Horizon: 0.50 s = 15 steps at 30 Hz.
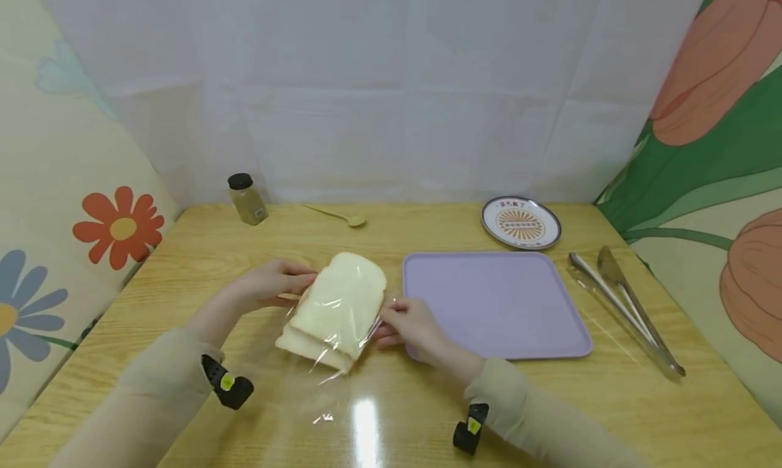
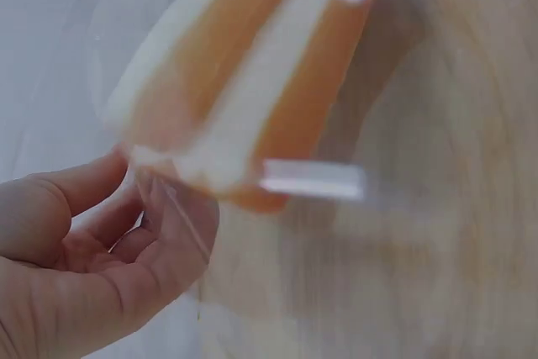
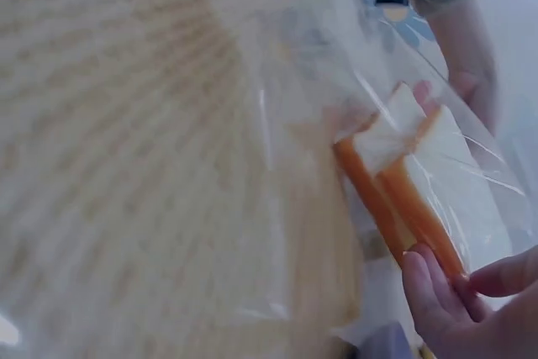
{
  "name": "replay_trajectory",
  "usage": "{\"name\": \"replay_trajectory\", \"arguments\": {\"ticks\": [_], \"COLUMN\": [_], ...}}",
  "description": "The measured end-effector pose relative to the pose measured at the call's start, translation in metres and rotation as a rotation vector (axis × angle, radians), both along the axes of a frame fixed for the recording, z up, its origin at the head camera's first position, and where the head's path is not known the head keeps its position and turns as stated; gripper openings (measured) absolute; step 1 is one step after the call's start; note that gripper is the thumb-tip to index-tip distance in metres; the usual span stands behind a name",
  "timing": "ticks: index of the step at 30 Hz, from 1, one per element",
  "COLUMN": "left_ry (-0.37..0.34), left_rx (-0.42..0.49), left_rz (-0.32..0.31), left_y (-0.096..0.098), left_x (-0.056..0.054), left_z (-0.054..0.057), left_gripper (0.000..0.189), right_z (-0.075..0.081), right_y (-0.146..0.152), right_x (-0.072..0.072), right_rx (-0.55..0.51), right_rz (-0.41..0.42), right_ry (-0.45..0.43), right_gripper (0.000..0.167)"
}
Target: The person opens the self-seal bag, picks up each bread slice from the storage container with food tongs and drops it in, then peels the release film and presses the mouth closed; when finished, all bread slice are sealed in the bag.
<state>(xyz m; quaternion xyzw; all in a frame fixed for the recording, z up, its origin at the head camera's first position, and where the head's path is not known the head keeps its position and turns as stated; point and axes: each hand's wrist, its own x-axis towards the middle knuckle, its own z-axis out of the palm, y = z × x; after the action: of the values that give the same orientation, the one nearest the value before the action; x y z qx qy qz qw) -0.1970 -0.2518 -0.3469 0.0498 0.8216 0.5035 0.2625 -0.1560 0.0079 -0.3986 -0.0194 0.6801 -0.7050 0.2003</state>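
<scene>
We see two brown-crusted white bread slices (image 1: 348, 295) in a clear plastic bag (image 1: 334, 340).
The right hand (image 1: 412, 325) clamps thumb and fingers on its right side, the left hand (image 1: 275, 283) on its left; just rightward lies a rectangular lavender tray (image 1: 507, 305), beyond it a round white plate (image 1: 521, 223).

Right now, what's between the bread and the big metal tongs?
In the head view, the right hand is next to the bread, then comes the purple tray.

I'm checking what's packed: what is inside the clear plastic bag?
Inside the clear plastic bag, an upper bread slice overlaps a lower bread slice. Most of the lower one's top face is covered and cannot be seen.
</scene>
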Motion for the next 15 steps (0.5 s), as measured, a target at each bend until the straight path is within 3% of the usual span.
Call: {"name": "replay_trajectory", "arguments": {"ticks": [7, 12, 15], "left_ry": [0.024, 0.105, 0.170], "left_rx": [0.226, 0.376, 0.433], "left_rz": [0.128, 0.216, 0.271], "left_y": [0.005, 0.016, 0.026], "left_x": [0.011, 0.021, 0.026], "left_z": [0.006, 0.009, 0.012], "left_gripper": [0.042, 0.009, 0.010], "right_z": [0.014, 0.029, 0.036], "right_y": [0.013, 0.017, 0.018], "right_x": [-0.015, -0.019, -0.020], "right_rx": [0.061, 0.038, 0.010], "right_rz": [-0.159, -0.256, -0.303], "right_ry": [0.175, 0.325, 0.399], "right_gripper": [0.019, 0.019, 0.019]}}
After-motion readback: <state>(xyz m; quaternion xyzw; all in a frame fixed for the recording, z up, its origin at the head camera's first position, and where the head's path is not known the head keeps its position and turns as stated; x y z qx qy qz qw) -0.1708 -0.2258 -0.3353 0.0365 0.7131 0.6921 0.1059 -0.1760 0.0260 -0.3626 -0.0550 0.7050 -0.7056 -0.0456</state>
